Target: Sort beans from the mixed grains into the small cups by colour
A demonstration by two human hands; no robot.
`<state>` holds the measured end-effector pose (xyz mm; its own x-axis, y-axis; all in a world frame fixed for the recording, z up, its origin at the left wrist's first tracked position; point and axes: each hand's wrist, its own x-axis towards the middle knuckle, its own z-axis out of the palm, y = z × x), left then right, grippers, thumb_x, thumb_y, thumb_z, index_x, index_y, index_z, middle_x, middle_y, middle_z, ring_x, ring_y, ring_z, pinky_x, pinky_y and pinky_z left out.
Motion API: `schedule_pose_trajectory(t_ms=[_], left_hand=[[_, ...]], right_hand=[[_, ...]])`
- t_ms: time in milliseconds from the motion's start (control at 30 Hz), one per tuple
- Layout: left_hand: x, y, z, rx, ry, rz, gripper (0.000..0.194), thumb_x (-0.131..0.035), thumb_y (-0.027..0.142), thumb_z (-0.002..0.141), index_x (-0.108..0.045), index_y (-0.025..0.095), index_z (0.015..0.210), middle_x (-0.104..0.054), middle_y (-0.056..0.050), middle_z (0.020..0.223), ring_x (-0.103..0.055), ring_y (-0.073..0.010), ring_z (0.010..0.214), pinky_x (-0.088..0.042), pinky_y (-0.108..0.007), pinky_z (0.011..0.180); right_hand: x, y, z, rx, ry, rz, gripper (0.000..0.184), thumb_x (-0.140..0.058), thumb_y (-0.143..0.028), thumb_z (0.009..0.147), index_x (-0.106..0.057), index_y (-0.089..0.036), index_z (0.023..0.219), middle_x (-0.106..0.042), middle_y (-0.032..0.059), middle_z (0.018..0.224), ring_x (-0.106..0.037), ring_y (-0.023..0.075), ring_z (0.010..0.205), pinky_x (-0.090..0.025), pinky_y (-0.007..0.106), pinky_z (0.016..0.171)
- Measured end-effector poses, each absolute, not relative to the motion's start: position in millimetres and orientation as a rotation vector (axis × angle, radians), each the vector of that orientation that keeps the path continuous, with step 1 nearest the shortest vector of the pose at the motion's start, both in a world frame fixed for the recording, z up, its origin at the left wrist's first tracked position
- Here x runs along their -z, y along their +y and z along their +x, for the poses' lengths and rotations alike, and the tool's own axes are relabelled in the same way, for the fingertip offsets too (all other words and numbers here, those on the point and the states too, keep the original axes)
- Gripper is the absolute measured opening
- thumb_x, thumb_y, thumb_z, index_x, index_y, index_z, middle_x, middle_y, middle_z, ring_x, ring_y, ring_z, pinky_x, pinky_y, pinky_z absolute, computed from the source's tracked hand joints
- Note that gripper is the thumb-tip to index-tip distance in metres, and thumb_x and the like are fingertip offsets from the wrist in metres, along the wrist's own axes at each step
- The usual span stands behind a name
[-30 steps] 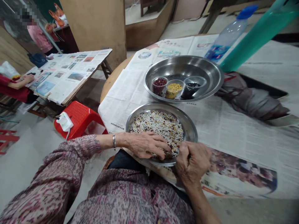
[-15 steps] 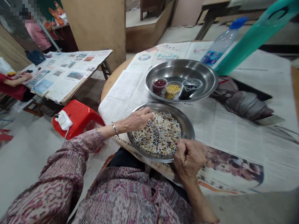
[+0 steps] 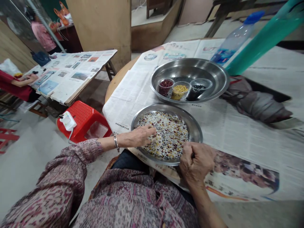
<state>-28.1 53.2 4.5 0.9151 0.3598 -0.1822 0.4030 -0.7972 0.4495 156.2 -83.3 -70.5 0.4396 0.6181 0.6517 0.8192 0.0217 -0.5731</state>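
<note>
A round metal tray [image 3: 197, 129] sits in front of me, its bottom covered with mixed white, dark red, yellow and black grains and beans [image 3: 166, 134]. Over its left side reaches my left hand [image 3: 140, 135], fingers bent, a little apart, fingertips down among the grains. My right hand [image 3: 197, 161] is closed in a fist at the tray's near right rim; what lies inside it is hidden. Behind stands a larger metal basin [image 3: 217, 76] with three clear plastic cups: a cup of dark red beans [image 3: 166, 87], a cup of yellow beans [image 3: 180, 91] and a cup of black beans [image 3: 198, 90].
Newspaper [image 3: 237, 133] covers the round table. Right of the basin are a water bottle [image 3: 237, 38], a tall green translucent object [image 3: 263, 38] and a folded grey umbrella [image 3: 258, 103]. A red stool [image 3: 83, 120] carries a white power socket. Two people are around another newspaper-covered table [image 3: 76, 71].
My left hand has moved down towards the near left part of the tray, and its fingers have spread slightly. My right hand stays at the rim. The whole view has shifted a little.
</note>
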Motion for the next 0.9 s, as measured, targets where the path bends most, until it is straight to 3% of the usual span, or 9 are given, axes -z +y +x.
schedule_pose_trajectory(t_ms=[133, 333, 433, 600, 733, 900], left_hand=[[13.2, 54.9, 6.9, -0.113, 0.543, 2.499, 0.017, -0.05, 0.01, 0.09, -0.052, 0.02, 0.104, -0.059, -0.005, 0.105, -0.057, -0.0178, 0.1, -0.046, -0.034, 0.096], [9.3, 55.2, 27.2, -0.472, 0.521, 2.517, 0.02, -0.051, 0.012, 0.091, -0.055, 0.015, 0.11, -0.057, -0.01, 0.116, -0.055, -0.0186, 0.112, -0.047, -0.034, 0.098], [-4.9, 44.9, 9.4, -0.342, 0.22, 2.685, 0.015, -0.052, 0.023, 0.095, -0.061, 0.017, 0.105, -0.058, -0.009, 0.117, -0.054, -0.0191, 0.111, -0.045, -0.034, 0.1], [-6.6, 34.5, 1.0, 0.012, -0.271, 2.899, 0.018, -0.05, 0.024, 0.096, -0.064, 0.029, 0.106, -0.059, 0.0, 0.13, -0.047, -0.0205, 0.121, -0.043, -0.035, 0.098], [2.6, 49.3, 11.5, 0.116, -0.215, 2.99, 0.022, -0.044, 0.024, 0.098, -0.063, 0.026, 0.109, -0.062, -0.004, 0.123, -0.05, -0.0213, 0.115, -0.043, -0.036, 0.095], [-1.7, 80.7, 6.5, -0.001, 0.27, 2.973, 0.027, -0.036, 0.016, 0.099, -0.062, 0.02, 0.106, -0.061, -0.008, 0.115, -0.053, -0.0197, 0.108, -0.045, -0.035, 0.097]], right_hand=[[70.0, -83.3, 156.4, 0.234, -1.268, -1.686, 0.022, -0.049, -0.023, 0.091, -0.053, -0.022, 0.07, -0.06, 0.0015, 0.068, -0.052, 0.0168, 0.069, -0.04, 0.035, 0.078], [68.3, -83.5, 155.5, 0.237, -1.261, -1.704, 0.024, -0.048, -0.025, 0.092, -0.054, -0.022, 0.069, -0.06, 0.0013, 0.068, -0.052, 0.0168, 0.069, -0.039, 0.036, 0.079], [68.3, -83.0, 155.2, 0.257, -1.27, -1.687, 0.023, -0.048, -0.023, 0.092, -0.054, -0.021, 0.071, -0.062, 0.002, 0.069, -0.053, 0.017, 0.07, -0.04, 0.036, 0.08], [67.8, -82.9, 155.7, 0.276, -1.281, -1.667, 0.022, -0.049, -0.021, 0.092, -0.055, -0.021, 0.071, -0.063, 0.0025, 0.07, -0.054, 0.0167, 0.069, -0.04, 0.035, 0.078], [66.7, -83.0, 154.8, 0.263, -1.271, -1.677, 0.022, -0.05, -0.022, 0.092, -0.055, -0.021, 0.07, -0.062, 0.0019, 0.068, -0.053, 0.0167, 0.068, -0.04, 0.035, 0.077], [68.7, -82.6, 154.3, 0.236, -1.238, -1.711, 0.024, -0.05, -0.025, 0.091, -0.055, -0.021, 0.069, -0.064, 0.0021, 0.069, -0.055, 0.0169, 0.069, -0.042, 0.037, 0.081]])
